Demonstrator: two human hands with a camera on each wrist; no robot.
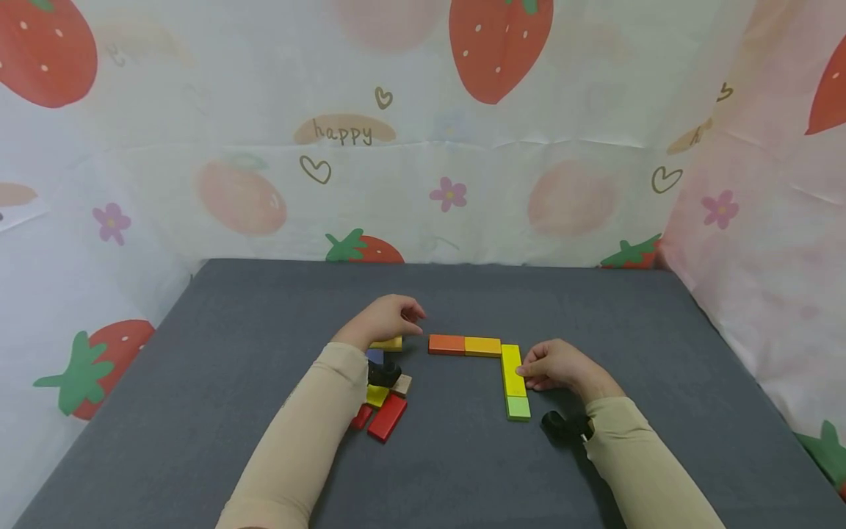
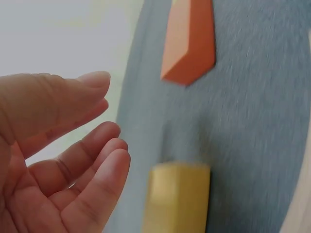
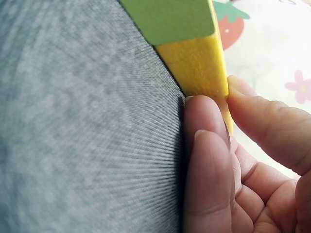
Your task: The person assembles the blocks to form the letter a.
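Observation:
An L-shaped line of toy blocks lies on the table: an orange block, an orange-yellow block, a yellow block and a green block. My right hand holds the yellow block by its right edge, thumb on the upper edge and fingertips against the side, as the right wrist view shows. My left hand hovers left of the orange block, fingers loosely bent and nothing between them. Below that hand lies another yellow block, partly hidden in the head view.
By the left sleeve lie a red block, a smaller red block, a yellow piece, a beige block and a blue piece. The forearm and black wrist strap hide part of this group. A printed curtain borders the grey table.

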